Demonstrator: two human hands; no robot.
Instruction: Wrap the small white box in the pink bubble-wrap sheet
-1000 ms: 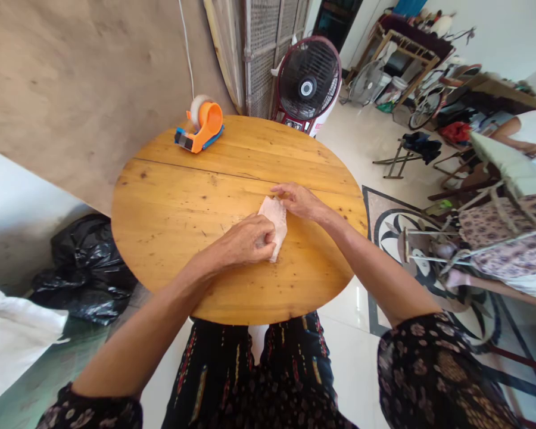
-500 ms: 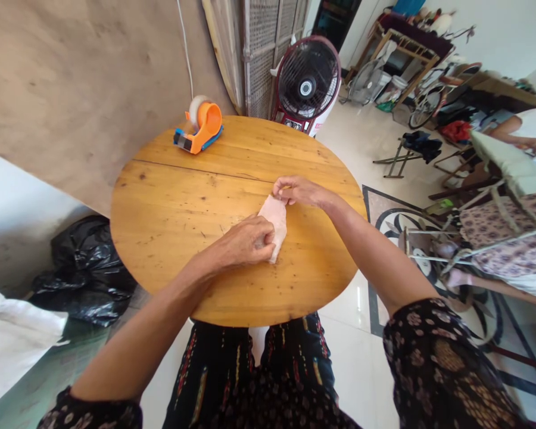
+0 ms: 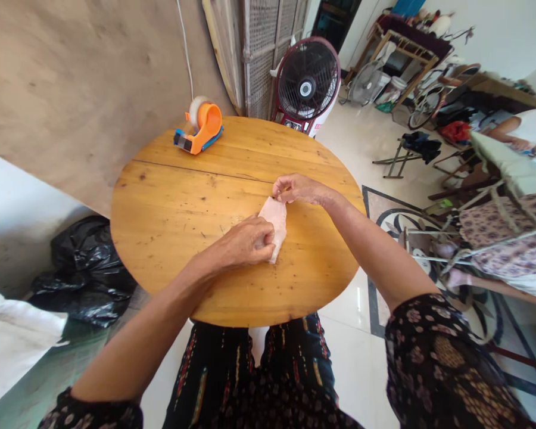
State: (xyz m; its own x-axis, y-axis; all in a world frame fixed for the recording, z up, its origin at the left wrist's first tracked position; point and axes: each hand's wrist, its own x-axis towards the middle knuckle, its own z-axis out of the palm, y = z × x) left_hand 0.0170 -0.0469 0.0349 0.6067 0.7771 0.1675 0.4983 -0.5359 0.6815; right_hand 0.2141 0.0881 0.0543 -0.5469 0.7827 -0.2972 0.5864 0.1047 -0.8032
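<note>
A small pale pink folded piece of cloth or paper (image 3: pixel 274 220) lies near the middle of a round wooden table (image 3: pixel 170 208). My left hand (image 3: pixel 243 241) is closed, its fingers pinching the near end of the piece against the table. My right hand (image 3: pixel 297 189) is closed in a pinch on the far end of the same piece. An orange tape dispenser (image 3: pixel 201 126) stands apart at the far left edge of the table.
A standing fan (image 3: pixel 307 86) is just behind the table. Black plastic bags (image 3: pixel 83 268) lie on the floor to the left. At right are an ironing board (image 3: pixel 511 167), folding stands and another person's arm (image 3: pixel 511 128).
My right hand went from lying flat on the far end of the pink piece to pinching that end and drew slightly away. My left hand stayed put.
</note>
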